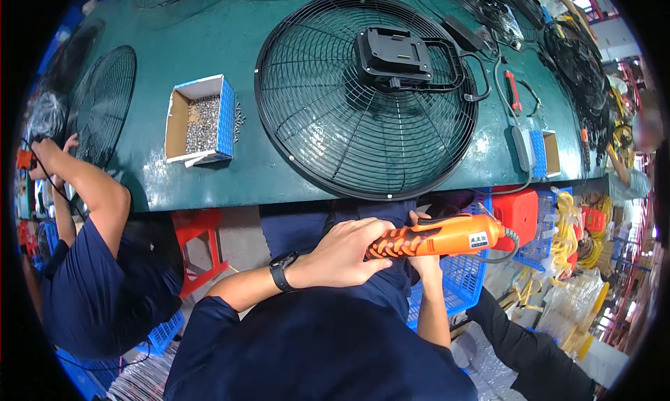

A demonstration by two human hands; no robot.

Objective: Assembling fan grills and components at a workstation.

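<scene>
An orange electric screwdriver [447, 238] with a dark patterned grip lies across the front of my body, its cord leaving at the right end. My left hand [349, 251], with a black watch on the wrist, is closed around the grip; the tool's tip is hidden. Behind the tool's body is my right hand [424, 261], mostly covered, with fingertips showing above and the palm side below. On the table before me lies a round black wire fan guard [314, 132] with a black box-shaped unit [394, 54] mounted on it and a cable looped beside it.
An open cardboard box of small screws [202, 125] stands left of the guard, with loose screws beside it. Red-handled pliers [514, 92] and a smaller box [550, 154] lie right. A co-worker [105, 261] handles another guard at left. Blue crates [453, 282] and red stools [195, 247] stand below.
</scene>
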